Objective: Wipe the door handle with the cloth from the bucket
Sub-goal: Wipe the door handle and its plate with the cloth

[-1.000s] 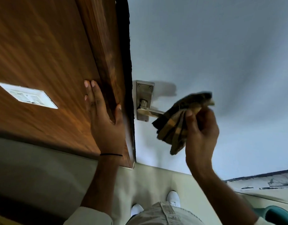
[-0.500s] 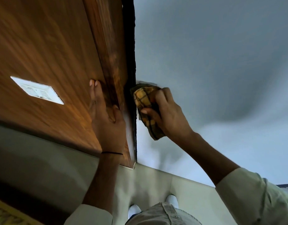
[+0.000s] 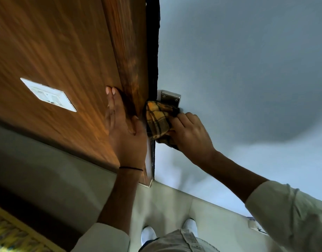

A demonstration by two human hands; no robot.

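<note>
The yellow-and-black checked cloth [image 3: 159, 122] is now pressing low on the brushed-metal door handle [image 3: 170, 98], having slid down since half a second ago — the plate's top, covered then, is showing again, so the wiping is well under way and seems to be working toward the lever (itself hidden under the fabric). The right hand [image 3: 190, 135] is reaching in from the near right, wrist bent, fingers curled tight around the bunched cloth. The left hand [image 3: 126, 131] is staying flat and open against the brown wooden door frame [image 3: 127, 57], holding nothing — just bracing.
</note>
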